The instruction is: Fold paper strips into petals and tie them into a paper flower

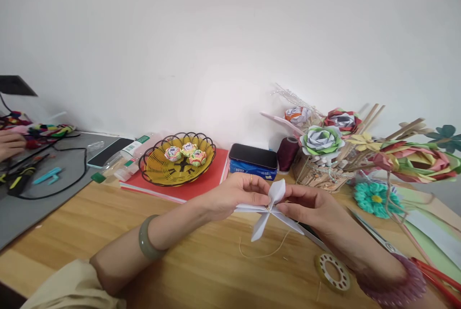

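Both hands hold a white folded-paper flower [276, 192] whose pointed petals spread out from a tied centre. My left hand [245, 192] pinches it from the left, thumb and fingertips near the middle. On the other side my right hand [306, 203] has its thumb and fingers closed on the paper close to the same centre. A thin, pale string [264, 255] hangs from the flower and curls over the wooden table [201, 266]. The fingertips partly cover the centre and some petals.
Behind stand a yellow woven basket [158, 167] with paper roses, a blue pack [252, 169] under a phone [253, 154], and a pot [320, 177] of paper flowers. Tape [333, 272] and scissors [374, 232] lie right. Another person's hand [11, 143] is far left, near a glue gun [21, 179].
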A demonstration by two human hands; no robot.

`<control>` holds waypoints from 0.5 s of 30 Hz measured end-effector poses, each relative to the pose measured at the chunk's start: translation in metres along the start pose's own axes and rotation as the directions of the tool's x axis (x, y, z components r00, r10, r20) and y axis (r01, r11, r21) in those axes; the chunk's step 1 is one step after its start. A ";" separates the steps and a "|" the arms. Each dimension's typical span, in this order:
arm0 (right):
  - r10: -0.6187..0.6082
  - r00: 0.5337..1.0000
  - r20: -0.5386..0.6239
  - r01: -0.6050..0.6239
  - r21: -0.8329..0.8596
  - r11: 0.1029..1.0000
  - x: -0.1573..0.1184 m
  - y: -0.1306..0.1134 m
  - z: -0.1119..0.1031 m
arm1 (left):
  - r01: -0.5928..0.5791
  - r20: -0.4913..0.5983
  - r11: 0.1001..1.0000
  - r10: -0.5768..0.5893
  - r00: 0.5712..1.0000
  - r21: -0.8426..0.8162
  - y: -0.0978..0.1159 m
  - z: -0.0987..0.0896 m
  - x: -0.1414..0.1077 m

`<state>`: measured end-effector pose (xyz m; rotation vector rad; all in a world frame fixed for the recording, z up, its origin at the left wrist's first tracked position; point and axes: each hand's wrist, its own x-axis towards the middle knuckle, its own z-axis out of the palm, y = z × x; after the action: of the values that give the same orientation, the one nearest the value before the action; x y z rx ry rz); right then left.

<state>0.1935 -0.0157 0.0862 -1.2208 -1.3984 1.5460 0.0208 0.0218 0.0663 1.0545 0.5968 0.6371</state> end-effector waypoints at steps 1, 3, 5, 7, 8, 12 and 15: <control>-0.002 1.000 -0.001 0.002 -0.014 1.000 0.001 0.001 0.000 | 0.001 -0.003 1.000 -0.001 1.000 0.010 0.000 -0.001 0.000; -0.002 1.000 -0.010 0.001 -0.044 0.999 0.002 0.003 -0.001 | 0.001 0.002 0.999 -0.001 1.000 0.039 -0.001 -0.002 0.000; 0.002 0.999 -0.034 -0.005 -0.079 0.997 0.002 0.005 -0.001 | -0.013 0.006 0.997 0.012 1.000 0.077 -0.001 -0.004 0.001; -0.012 0.998 -0.065 0.004 -0.124 0.992 0.002 0.006 -0.001 | -0.033 -0.008 0.993 0.034 0.999 0.112 -0.001 -0.005 0.002; -0.032 0.996 -0.080 0.020 -0.149 0.989 0.002 0.006 -0.001 | -0.040 -0.023 0.992 0.043 0.999 0.121 -0.001 -0.005 0.003; -0.124 0.988 -0.091 0.106 -0.181 0.978 0.001 0.005 0.001 | -0.038 -0.067 0.995 0.044 0.997 0.093 0.000 -0.004 0.004; -0.145 0.986 -0.079 0.133 -0.131 0.982 0.001 0.005 0.002 | -0.029 -0.065 0.998 0.033 0.997 0.062 0.003 -0.002 0.002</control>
<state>0.1914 -0.0166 0.0813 -1.2224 -1.5075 1.3104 0.0206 0.0252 0.0678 1.1051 0.6624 0.6864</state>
